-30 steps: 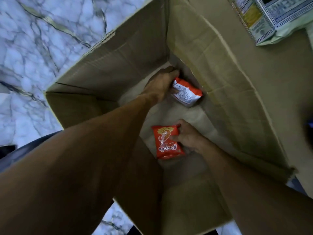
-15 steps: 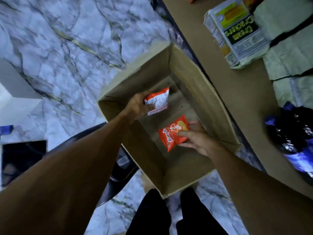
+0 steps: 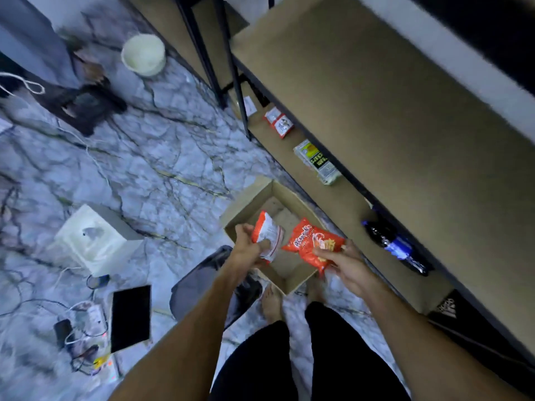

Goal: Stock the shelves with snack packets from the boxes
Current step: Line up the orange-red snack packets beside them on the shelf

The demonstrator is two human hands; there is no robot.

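A view from above showed a person standing over an open cardboard box [image 3: 246,204] on a marble floor [image 3: 162,157], next to a low shelf unit. The left hand [image 3: 249,247] gripped a white-and-orange snack packet [image 3: 267,231], with the fingers curled round its lower edge. The right hand [image 3: 346,263] pinched an orange snack packet [image 3: 311,244] by one end. Both packets hung over the mouth of the box, near each other but not touching.

To the right, the lower shelf [image 3: 350,206] carried two small red-and-white sachets [image 3: 278,123], a cracker carton [image 3: 317,162] and a dark bottle [image 3: 396,247] lying on its side.

The step in hand seemed to be the carry from box to shelf. The next move would likely call for swinging both hands rightward and setting the packets down on the board — perhaps on the stretch between the carton and the bottle — without knocking either.
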